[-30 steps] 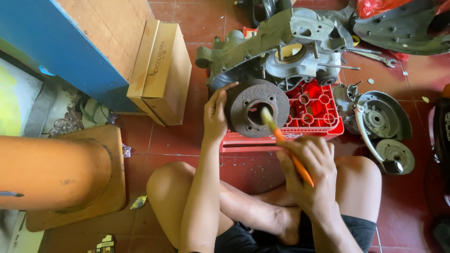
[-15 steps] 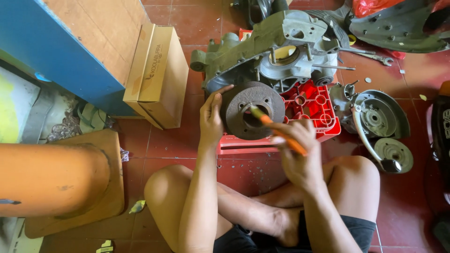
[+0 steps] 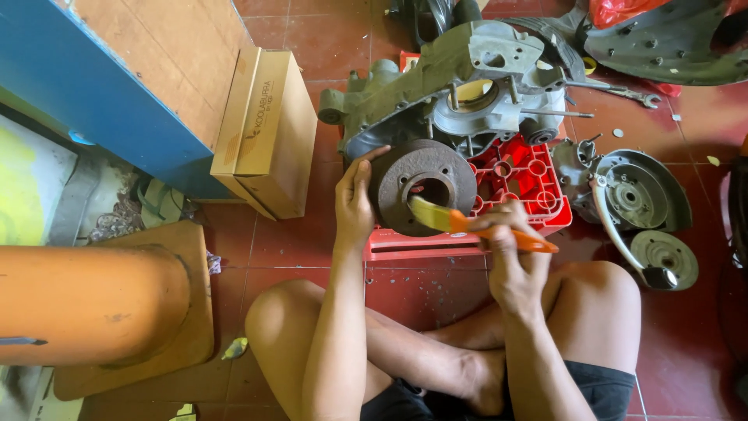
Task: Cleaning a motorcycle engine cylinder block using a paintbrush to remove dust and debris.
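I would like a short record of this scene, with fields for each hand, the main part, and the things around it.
left hand: grips the left edge of the drum
right hand: holds a brush with an orange handle
brush tip: at the drum's centre hole
drum: round, rusty, stands against a red crate
engine case: grey, on the crate behind the drum
box: cardboard, left of the drum
backplate: round, on the floor to the right
floor: red tiles
person: sits cross-legged
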